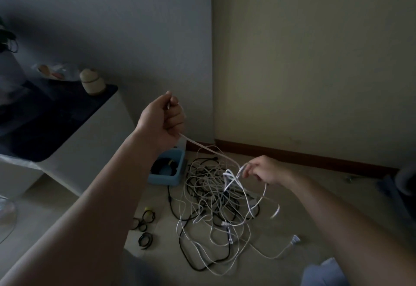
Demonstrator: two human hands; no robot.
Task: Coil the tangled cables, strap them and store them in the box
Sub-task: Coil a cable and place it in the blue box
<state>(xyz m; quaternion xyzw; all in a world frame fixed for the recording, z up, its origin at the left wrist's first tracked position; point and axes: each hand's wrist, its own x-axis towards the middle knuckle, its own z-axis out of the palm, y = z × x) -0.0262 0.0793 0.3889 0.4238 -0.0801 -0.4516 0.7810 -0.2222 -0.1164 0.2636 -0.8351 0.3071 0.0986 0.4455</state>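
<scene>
A tangle of white and black cables (216, 198) lies on the floor in front of me. My left hand (163, 117) is raised and grips one flat white cable (202, 147) in its fist; the cable runs taut down to the right. My right hand (264, 170) hovers just above the pile and pinches loops of the same white cable. A light blue box (177, 176) stands behind the pile near the wall corner, with a coiled black cable (163, 165) inside it. Several small rolled straps (144, 220) lie on the floor to the left of the pile.
A white cabinet (74, 150) with a dark top stands at the left, carrying a small jar (92, 82) and a dish. A brown skirting board (304, 155) runs along the right wall. Something dark (403, 184) sits at the far right edge.
</scene>
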